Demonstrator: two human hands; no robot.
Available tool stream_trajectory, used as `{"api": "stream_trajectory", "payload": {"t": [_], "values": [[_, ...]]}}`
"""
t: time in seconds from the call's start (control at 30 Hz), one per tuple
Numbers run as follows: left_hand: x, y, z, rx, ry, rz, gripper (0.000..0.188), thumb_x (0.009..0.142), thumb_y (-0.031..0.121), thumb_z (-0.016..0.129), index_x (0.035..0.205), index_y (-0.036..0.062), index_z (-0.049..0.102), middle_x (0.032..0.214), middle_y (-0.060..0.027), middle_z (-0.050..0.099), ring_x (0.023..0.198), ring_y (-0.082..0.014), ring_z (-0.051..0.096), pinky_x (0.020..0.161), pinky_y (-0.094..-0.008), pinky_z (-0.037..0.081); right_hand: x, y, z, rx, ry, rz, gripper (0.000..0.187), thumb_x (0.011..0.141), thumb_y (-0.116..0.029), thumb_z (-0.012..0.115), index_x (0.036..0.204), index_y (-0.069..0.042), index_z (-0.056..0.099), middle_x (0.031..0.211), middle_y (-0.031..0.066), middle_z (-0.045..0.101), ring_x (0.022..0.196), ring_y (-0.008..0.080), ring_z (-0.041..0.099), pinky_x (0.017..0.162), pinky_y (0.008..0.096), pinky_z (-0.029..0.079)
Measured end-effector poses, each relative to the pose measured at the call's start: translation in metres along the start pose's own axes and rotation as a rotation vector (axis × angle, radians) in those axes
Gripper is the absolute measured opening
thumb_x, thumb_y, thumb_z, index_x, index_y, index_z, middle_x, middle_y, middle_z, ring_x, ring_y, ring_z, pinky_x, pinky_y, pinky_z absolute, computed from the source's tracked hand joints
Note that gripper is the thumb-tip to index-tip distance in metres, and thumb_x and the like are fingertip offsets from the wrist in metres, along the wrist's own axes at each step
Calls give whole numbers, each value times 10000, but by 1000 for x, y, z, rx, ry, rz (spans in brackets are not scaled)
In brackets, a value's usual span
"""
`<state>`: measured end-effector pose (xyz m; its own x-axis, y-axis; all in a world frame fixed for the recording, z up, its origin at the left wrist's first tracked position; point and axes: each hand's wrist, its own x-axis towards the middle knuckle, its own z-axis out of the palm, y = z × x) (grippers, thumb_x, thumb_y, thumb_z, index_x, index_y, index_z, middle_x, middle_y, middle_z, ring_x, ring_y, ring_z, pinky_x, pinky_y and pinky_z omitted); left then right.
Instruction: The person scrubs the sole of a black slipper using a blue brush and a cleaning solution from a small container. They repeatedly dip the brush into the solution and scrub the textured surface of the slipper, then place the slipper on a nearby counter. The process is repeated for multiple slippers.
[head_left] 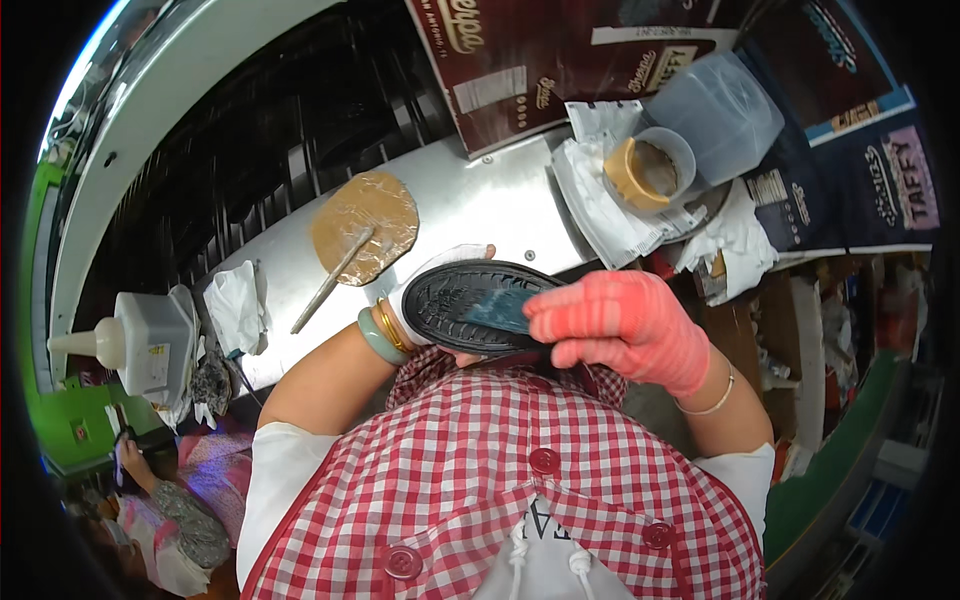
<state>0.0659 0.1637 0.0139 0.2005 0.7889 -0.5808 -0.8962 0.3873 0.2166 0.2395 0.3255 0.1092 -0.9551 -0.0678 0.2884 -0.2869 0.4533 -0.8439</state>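
- Black shoe sole [440, 310]: held up btwn both hands, in front of wearer's body, just off near edge of metal counter [500, 200]; tread-like ribbed side faces up.
- L hand [428, 262], white glove w/ bare tips: fingers curled round L end of sole, partway closed to its width, tips on far rim, thumb at near rim.
- R hand [620, 325], pink glove: fingers pinched nearly closed on flat teal tool [500, 310]; tool lies over sole's middle/R part, blurred, so exact kind (brush?) can't tell.
- Handling (judgement): sole prob. light, rubbery, bendy but firm, not fragile; may get slippery if wet. Best hold = outer rim at L end, ribbed face left clear. Tool looks light; take by its R end.
- L on counter: brown disc [365, 225] in shiny wrap, stick [332, 282] resting on it. Far R: clear cup [648, 170] w/ tan band.
- Writing: dark red box [550, 70] & dark blue box [840, 180], far side, carry light print + stuck-on labels; squeeze bottle [150, 345], far L, has small label, too small to read; wearer's shirt lettering partly hidden by apron [450, 440].
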Motion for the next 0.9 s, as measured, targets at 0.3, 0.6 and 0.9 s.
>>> {"api": "stream_trajectory", "payload": {"t": [0.3, 0.6, 0.9], "values": [[-30, -7, -8, 29, -383, 214, 551, 924, 427, 374, 1204, -33, 490, 972, -247, 622, 719, -304, 641, 615, -392, 537, -9, -27, -21, 162, 391, 88, 240, 749, -151, 715, 910, 17, 653, 826, 110, 664, 722, 191, 640, 634, 261, 500], [-111, -18, 20, 256, -420, 832, 644, 837, 361, 554, 1327, -2, 348, 1108, -174, 575, 881, -279, 632, 817, -390, 509, 3, -4, 3, 476, 1251, 9, 300, 894, -299, 592, 1074, -60, 569, 940, -34, 503, 603, 34, 356, 518, 138, 334], [-235, 147, 93, 112, -294, 1382, 586, 904, 466, 402, 1185, -46, 446, 1138, -230, 537, 1023, -366, 571, 776, -431, 535, 9, -13, 16, 549, 1276, 69, 300, 901, -272, 580, 1102, -52, 559, 947, -16, 516, 611, 29, 402, 539, 138, 374]]}}
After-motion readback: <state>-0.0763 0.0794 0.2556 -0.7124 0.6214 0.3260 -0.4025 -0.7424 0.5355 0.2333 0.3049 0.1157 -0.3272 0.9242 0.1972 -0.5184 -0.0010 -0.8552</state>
